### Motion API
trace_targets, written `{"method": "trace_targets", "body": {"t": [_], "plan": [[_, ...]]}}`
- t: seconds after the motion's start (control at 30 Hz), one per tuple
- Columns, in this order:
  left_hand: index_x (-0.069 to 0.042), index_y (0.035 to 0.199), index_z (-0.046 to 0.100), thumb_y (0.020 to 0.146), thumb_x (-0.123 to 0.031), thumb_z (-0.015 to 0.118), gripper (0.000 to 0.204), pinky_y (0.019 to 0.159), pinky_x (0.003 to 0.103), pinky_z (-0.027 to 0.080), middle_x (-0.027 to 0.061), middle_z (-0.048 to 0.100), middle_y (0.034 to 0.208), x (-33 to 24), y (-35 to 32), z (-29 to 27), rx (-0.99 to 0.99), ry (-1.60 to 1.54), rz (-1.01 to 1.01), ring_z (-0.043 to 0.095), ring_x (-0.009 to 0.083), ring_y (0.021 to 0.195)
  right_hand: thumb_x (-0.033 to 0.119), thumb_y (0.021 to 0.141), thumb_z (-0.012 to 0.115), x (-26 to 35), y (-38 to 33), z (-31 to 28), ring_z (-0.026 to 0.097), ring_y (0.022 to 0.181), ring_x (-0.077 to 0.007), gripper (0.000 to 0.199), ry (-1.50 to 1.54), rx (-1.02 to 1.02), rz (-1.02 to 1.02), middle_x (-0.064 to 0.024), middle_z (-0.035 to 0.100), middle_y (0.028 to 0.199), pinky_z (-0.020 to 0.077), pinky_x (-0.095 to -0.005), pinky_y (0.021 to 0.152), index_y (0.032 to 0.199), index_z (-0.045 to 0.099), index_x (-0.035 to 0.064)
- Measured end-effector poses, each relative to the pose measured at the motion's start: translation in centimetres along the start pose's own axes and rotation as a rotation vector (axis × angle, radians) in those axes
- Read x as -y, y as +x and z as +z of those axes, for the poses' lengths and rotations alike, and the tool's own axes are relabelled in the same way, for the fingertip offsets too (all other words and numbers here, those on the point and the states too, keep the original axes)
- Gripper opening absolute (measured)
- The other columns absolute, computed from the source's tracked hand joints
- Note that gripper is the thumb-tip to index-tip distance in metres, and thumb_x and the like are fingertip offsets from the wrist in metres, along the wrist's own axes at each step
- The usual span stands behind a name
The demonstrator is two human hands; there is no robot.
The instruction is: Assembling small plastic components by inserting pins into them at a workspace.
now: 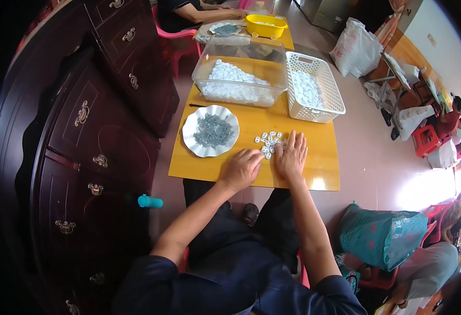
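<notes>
Some small white pieces [268, 143] lie loose near the middle of the near part of the surface [199, 166], between the two hands and a little beyond them. They look oval, with dark spots that may be holes; they are too small to tell for sure.

The right hand [292, 156] lies palm down, fingers stretched out and not closed around anything, at the right side of the cluster, apparently over some of it. The left hand [242, 169] rests at the near left with its fingers bent; whether it pinches a piece cannot be told.

Each piece should be very light and stiff, probably smooth plastic, hard to break but quick to skid on the glossy surface. The best hold is likely by the rim, thumb against fingertip across the narrow width; a flat finger could drag one along instead.

To the left, a dish [189, 132] holds grey bits [213, 130], thin-looking and tangled, likely best picked out singly with fingertips. Farther off, a clear bin [275, 95] and, right of it, a basket [317, 114] hold more white items.
</notes>
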State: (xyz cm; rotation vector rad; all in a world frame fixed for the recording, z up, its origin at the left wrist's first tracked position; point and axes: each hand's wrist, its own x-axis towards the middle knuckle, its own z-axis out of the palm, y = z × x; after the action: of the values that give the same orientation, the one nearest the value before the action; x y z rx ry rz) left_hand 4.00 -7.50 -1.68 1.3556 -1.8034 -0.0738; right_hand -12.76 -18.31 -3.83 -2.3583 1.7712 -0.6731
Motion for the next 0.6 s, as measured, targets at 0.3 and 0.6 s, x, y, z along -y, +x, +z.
{"method": "trace_targets", "body": {"t": [0.3,0.6], "plan": [[-0.004,0.107,0.065,0.085,-0.004,0.064,0.022,0.085,0.043,0.052,0.0128,0.065,0.103,0.9,0.0,0.4,-0.042,0.031,-0.044,0.063,0.0332,0.097,0.024,0.101,0.053,-2.3,-2.5,-1.1,0.037,0.141,-0.0441,0.056,0.516,-0.265,0.085,-0.0290,0.040,0.150,0.0313,-0.0490,0.117,0.148,0.038,-0.0038],[-0.003,0.116,0.065,0.090,-0.010,0.057,0.028,0.080,0.046,0.050,0.0144,0.062,0.098,3.4,3.5,2.3,0.068,0.285,-0.033,0.061,0.0347,0.093,0.023,0.101,0.056,-3.0,-4.4,-1.7,0.045,0.137,-0.0402,0.050,0.478,-0.325,0.066,-0.0238,0.049,0.146,0.0359,-0.0464,0.114,0.143,0.046,-0.0009]]}}
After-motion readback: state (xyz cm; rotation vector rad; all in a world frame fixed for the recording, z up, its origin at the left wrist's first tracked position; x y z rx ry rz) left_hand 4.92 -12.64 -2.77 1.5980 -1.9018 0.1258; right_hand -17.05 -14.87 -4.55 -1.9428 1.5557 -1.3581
